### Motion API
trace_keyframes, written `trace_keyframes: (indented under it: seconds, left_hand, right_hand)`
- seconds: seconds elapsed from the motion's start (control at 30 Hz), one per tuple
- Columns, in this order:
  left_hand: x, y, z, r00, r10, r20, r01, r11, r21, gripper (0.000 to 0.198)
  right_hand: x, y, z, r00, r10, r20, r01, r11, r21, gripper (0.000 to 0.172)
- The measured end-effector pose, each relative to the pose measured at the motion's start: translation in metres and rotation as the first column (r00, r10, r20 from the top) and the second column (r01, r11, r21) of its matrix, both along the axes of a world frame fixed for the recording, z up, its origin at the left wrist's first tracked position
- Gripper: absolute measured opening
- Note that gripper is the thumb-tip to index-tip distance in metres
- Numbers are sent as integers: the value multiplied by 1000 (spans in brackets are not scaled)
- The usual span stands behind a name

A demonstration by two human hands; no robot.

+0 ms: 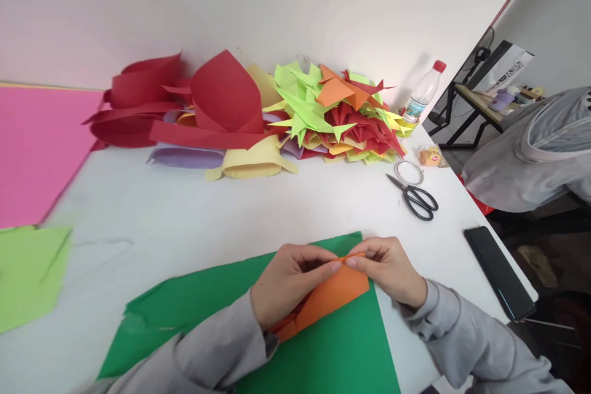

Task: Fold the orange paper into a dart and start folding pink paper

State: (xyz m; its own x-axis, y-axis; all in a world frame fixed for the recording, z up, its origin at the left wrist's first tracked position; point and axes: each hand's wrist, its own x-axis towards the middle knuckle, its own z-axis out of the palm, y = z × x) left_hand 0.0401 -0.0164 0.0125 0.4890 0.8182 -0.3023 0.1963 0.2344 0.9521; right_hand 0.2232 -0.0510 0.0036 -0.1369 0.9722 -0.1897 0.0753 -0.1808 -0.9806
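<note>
Coming to the white bench (194, 215) now! Carries a pink sheet (41, 154) at left, light green paper (30, 277) nearer. Along the back, shows red paper shapes (226, 92), a cream paper shape (252, 157), then a heap of pointed paper folds (314, 111) beside a red-capped bottle (420, 95). Down the right, bears a wrapped snack (430, 156), tape roll (410, 183), scissors (406, 192), phone (498, 272). Up front, holds a green sheet (341, 345).

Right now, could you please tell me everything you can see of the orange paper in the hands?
The orange paper looks thin and matte, with a straight lower edge. Near its top, the left hand and right hand pinch it, thumbs close together. It slants over the green sheet, its right end higher in view; its lower-left end looks creased and is partly hidden by the left hand. Whether it rests on the sheet is unclear.
</note>
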Motion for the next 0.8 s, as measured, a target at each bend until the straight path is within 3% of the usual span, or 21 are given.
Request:
trace_keyframes:
  seconds: [0.5, 0.67, 0.8]
  left_hand:
    - [-1, 1, 0, 999, -40, 2, 40, 996, 79, 30]
    - [-1, 0, 1, 999, -41, 14, 40, 996, 80, 28]
    - [0, -1, 0, 999, -47, 4, 46, 994, 102, 28]
  right_hand:
    - [0, -1, -1, 998, -16, -62, 12, 998, -57, 40]
    - [2, -1, 0, 994, 30, -102, -42, 993, -110, 46]
    - [-1, -1, 1, 998, 56, -6, -56, 998, -28, 47]
